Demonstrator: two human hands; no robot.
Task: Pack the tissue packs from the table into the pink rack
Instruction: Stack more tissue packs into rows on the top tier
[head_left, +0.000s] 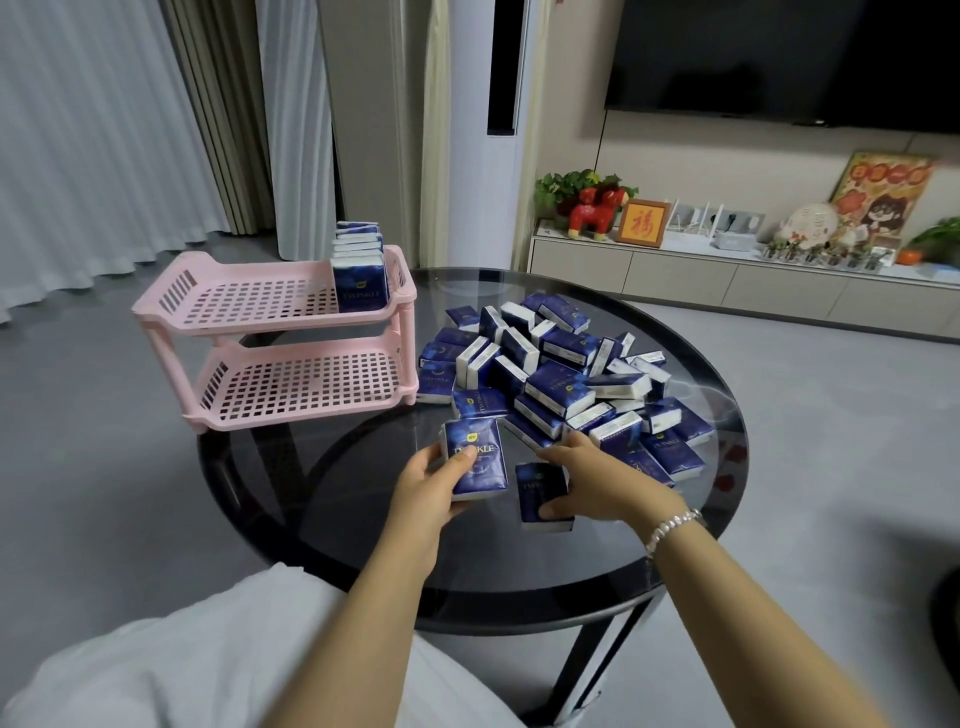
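Where the round dark glass table reaches the left-centre of the frame, a two-tier pink plastic rack with perforated shelves stands on its far left edge. A row of dark blue tissue packs stands upright at the right end of the top shelf; the lower shelf shows only its grid floor. Below and to the right, near the frame's centre, the left hand grips one blue tissue pack with gold lettering, thumb curled over its front face, fingers behind it, the pack held upright and slightly tilted above the glass. Just right of it, the right hand, with a beaded bracelet at the wrist, pinches another blue pack lying on the table, thumb at its near edge and fingers over its far edge. Beyond both hands, right of centre, a loose heap of blue and white tissue packs covers the tabletop.
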